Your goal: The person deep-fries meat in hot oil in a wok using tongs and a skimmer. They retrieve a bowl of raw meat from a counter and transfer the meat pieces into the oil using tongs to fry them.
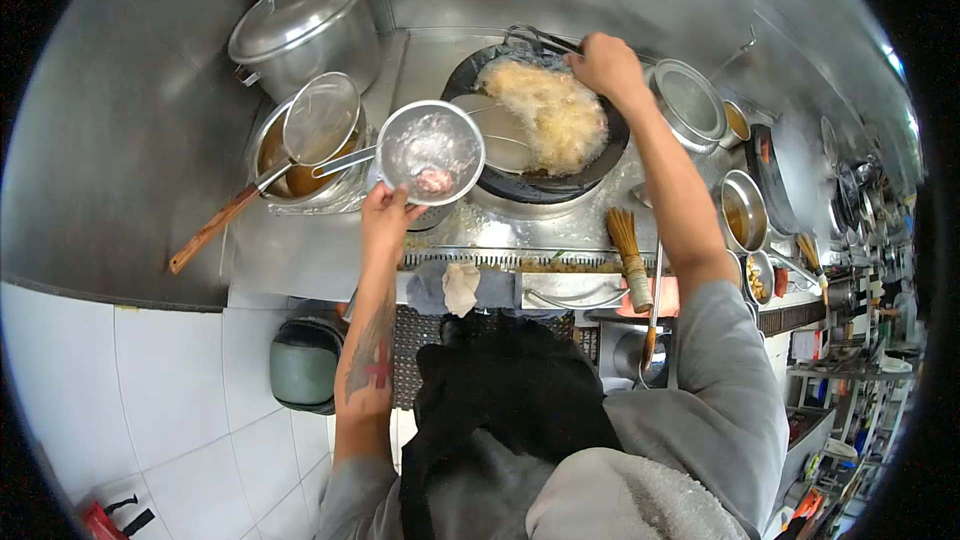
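Note:
My left hand point(390, 215) is closed on the rim of a metal bowl point(425, 135) with a little pinkish, wet food at its bottom. The bowl is held just left of a black wok point(610, 155). Pale golden food point(550, 115) bubbles in the wok's oil. Over the wok's far right edge, my right hand point(605, 65) is closed around a dark handle point(560, 41). A wire skimmer point(495, 130) lies partly in the wok, at its left side.
A lidded pot point(305, 25) stands at the back left. A strainer with a wooden handle point(215, 230) rests over a pot of brown liquid. A bamboo brush point(628, 250) and a ladle point(655, 310) are near the front edge. Bowls point(742, 210) stand at the right.

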Demonstrator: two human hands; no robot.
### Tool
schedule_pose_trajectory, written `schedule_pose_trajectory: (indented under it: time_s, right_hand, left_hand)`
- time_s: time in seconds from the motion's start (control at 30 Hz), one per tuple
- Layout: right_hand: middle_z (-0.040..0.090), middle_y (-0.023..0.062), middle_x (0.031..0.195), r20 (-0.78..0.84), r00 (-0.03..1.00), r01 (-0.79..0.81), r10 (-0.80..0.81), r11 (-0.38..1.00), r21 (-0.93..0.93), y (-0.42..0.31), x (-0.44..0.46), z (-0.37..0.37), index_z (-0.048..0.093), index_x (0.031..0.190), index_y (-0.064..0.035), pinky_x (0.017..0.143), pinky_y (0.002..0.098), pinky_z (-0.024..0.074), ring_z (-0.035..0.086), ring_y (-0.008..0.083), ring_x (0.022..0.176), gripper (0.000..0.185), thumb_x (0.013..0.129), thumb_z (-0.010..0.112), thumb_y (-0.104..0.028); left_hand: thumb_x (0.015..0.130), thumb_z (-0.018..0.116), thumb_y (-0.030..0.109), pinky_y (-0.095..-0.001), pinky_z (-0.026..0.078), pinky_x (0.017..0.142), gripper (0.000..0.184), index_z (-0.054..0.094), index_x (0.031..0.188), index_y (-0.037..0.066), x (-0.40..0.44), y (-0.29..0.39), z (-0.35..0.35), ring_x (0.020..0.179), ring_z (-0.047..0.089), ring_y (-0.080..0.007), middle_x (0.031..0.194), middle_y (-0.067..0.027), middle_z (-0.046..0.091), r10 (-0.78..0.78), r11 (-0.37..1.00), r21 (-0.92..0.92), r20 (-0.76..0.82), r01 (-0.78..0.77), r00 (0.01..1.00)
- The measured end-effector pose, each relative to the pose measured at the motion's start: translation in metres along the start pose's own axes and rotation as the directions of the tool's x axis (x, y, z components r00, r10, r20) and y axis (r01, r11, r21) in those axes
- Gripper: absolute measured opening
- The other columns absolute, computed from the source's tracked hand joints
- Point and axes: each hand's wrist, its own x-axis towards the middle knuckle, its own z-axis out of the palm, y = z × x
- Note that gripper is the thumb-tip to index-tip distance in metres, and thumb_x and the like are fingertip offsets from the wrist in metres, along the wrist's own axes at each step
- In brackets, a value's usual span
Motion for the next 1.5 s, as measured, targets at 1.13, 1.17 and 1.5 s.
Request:
schedule_pose_trajectory:
  time_s: [1.13, 1.17, 1.5]
  right_hand:
    - [0.067, 0.024, 0.084, 0.035, 0.97, -0.239, 0.239, 0.971, -0.02, 0.078, -0.175, 0.024, 0.069, 0.087, -0.0005, 0.072, 0.0468, 0.0548, 0.067, 0.0401, 0.08, 0.021, 0.079, 0.063, -0.019]
    - [0.067, 0.0237, 0.083, -0.024, 0.954, -0.295, 0.299, 0.95, 0.099, 0.084, -0.182, 0.035, 0.069, 0.088, -0.0022, 0.071, 0.0471, 0.0543, 0.066, 0.0409, 0.078, 0.022, 0.08, 0.064, -0.022]
    - [0.067, 0.0196, 0.072, 0.052, 0.976, -0.202, 0.213, 0.964, -0.171, 0.142, -0.161, 0.099, 0.069, 0.079, -0.0076, 0.063, 0.0448, 0.0547, 0.068, 0.0365, 0.068, 0.015, 0.078, 0.067, -0.023]
  left_hand:
    - [0.092, 0.062, 0.012, -0.0278, 0.059, 0.067, 0.01, 0.058, 0.099, 0.006, -0.012, 0.008, -0.075, 0.074, 0.064, -0.0139, 0.094, -0.0054, 0.064, -0.034, 0.999, 0.016, 0.036, 0.034, 0.999]
    - [0.092, 0.062, 0.012, -0.0278, 0.059, 0.067, 0.01, 0.058, 0.099, 0.006, -0.017, 0.005, -0.076, 0.074, 0.064, -0.0139, 0.094, -0.0054, 0.064, -0.031, 0.999, 0.019, 0.044, 0.03, 0.999]
    - [0.092, 0.059, 0.008, -0.0258, 0.057, 0.062, 0.004, 0.057, 0.095, 0.008, -0.041, -0.021, -0.026, 0.071, 0.065, -0.0138, 0.089, -0.0034, 0.065, -0.171, 0.985, 0.004, 0.01, 0.171, 0.985]
